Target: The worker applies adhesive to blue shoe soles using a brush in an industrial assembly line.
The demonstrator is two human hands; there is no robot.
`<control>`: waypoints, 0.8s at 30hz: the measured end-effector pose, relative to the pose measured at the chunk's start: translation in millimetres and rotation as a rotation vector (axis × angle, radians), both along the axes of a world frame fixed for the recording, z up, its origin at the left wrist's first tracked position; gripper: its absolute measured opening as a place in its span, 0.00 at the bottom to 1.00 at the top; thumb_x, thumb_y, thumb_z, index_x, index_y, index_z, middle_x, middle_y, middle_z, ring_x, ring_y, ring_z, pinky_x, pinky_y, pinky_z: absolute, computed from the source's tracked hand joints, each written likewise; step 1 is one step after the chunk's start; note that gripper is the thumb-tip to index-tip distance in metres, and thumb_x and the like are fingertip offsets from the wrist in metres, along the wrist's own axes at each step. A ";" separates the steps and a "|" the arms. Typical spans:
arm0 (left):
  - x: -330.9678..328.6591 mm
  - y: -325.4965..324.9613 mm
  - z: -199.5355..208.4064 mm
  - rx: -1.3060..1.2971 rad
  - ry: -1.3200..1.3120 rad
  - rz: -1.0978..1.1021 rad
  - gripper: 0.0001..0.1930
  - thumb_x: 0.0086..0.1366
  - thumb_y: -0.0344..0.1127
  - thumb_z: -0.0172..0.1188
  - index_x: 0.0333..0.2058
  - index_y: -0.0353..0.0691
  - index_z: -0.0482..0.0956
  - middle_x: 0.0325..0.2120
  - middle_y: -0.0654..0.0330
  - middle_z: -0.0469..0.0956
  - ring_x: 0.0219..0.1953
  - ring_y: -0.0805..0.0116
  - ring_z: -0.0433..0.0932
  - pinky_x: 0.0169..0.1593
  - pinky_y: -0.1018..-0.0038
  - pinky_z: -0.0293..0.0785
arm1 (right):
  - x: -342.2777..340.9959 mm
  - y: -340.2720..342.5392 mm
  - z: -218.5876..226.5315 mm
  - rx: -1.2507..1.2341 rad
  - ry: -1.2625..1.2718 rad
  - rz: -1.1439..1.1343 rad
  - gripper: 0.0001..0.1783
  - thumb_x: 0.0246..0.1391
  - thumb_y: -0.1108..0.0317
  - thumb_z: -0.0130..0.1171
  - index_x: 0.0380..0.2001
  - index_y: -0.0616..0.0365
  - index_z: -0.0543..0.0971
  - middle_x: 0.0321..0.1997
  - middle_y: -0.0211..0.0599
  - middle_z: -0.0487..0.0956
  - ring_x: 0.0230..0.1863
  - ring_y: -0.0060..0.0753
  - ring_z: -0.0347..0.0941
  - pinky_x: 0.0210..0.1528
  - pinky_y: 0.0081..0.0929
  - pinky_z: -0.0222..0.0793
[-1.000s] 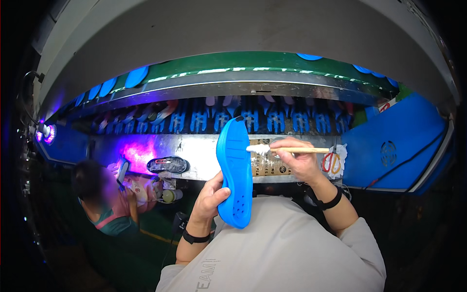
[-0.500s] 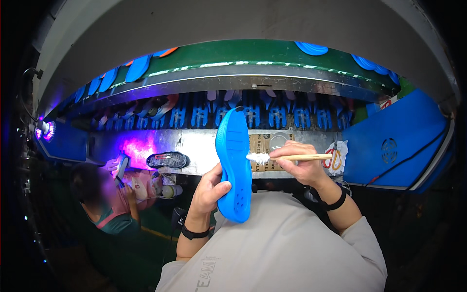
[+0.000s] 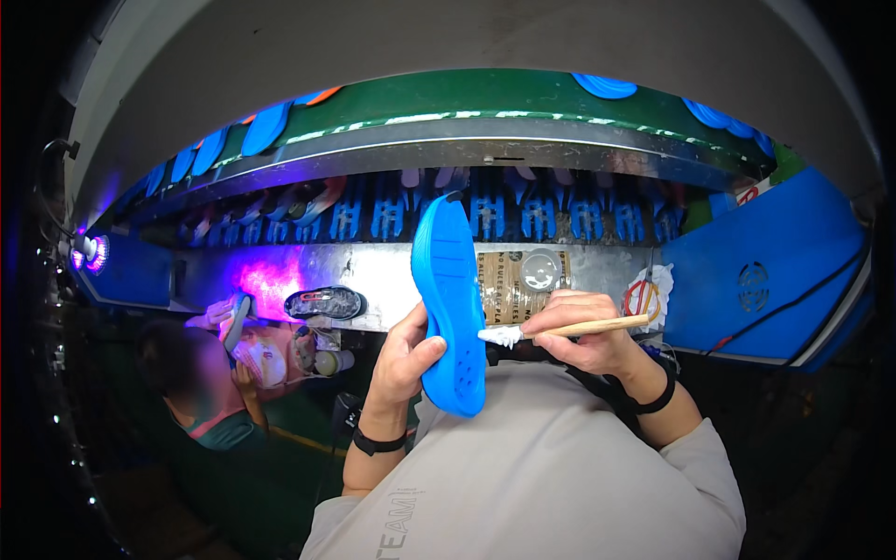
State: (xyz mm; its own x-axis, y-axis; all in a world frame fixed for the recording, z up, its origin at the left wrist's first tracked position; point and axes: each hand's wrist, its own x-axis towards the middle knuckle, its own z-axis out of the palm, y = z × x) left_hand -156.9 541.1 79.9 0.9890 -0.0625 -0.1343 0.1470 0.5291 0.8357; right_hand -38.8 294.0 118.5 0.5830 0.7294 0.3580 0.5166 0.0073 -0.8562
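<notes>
Farthest ahead of my fingers stretches the green belt, blue pieces lying along it; nearer, just past my fingertips, there's the metal bench, and well off to the left of them sits a co-worker. And here's the main piece, the blue sole, up in front of my body, dark-tipped end away from me, holed end close, its grooved face turned up, presumably so the brush can get at it. Beyond my right fingers lies a brown printed sheet, probably there to spare the metal. My left hand is clamped on the sole's left edge, thumb on top, the other fingers mostly hidden; that grip looks chosen to leave the right edge free. My right hand has thumb and fingers pinched together on the brush, close to its white bristles, likely for fine control; they're right at the sole's edge, though whether they touch I can't tell. Left of my fingers, a dark shoe piece rests on the bench; right of them, scissors; just beyond, a small clear dish on the sheet.
</notes>
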 end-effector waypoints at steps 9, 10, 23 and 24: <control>-2.6 5.2 -23.8 -0.417 0.045 -0.030 0.37 0.73 0.56 0.43 0.65 0.26 0.57 0.54 0.39 0.72 0.50 0.51 0.79 0.50 0.60 0.81 | -10.0 -15.1 -18.0 0.339 0.578 -0.167 0.11 0.57 0.71 0.60 0.40 0.66 0.83 0.33 0.39 0.84 0.33 0.25 0.79 0.34 0.21 0.71; -1.3 2.8 -21.8 -0.606 0.018 -0.054 0.37 0.74 0.56 0.42 0.66 0.26 0.57 0.56 0.37 0.69 0.49 0.49 0.79 0.49 0.58 0.81 | -9.5 -20.3 -26.5 0.332 0.605 -0.199 0.13 0.60 0.69 0.59 0.43 0.67 0.82 0.35 0.38 0.84 0.34 0.23 0.79 0.35 0.18 0.70; -9.6 13.3 -53.8 -1.043 0.084 0.013 0.39 0.72 0.59 0.44 0.70 0.37 0.52 0.61 0.35 0.62 0.52 0.40 0.74 0.48 0.48 0.77 | -5.1 -21.5 -49.8 0.344 0.693 -0.404 0.12 0.65 0.68 0.55 0.43 0.66 0.81 0.32 0.35 0.82 0.32 0.18 0.73 0.35 0.17 0.69; -13.3 12.9 -53.6 -0.956 0.161 0.056 0.38 0.72 0.61 0.41 0.69 0.37 0.55 0.59 0.37 0.65 0.50 0.41 0.75 0.44 0.49 0.78 | -6.7 -21.6 -50.0 0.352 0.711 -0.424 0.12 0.65 0.69 0.55 0.44 0.66 0.81 0.32 0.35 0.82 0.31 0.18 0.72 0.35 0.17 0.68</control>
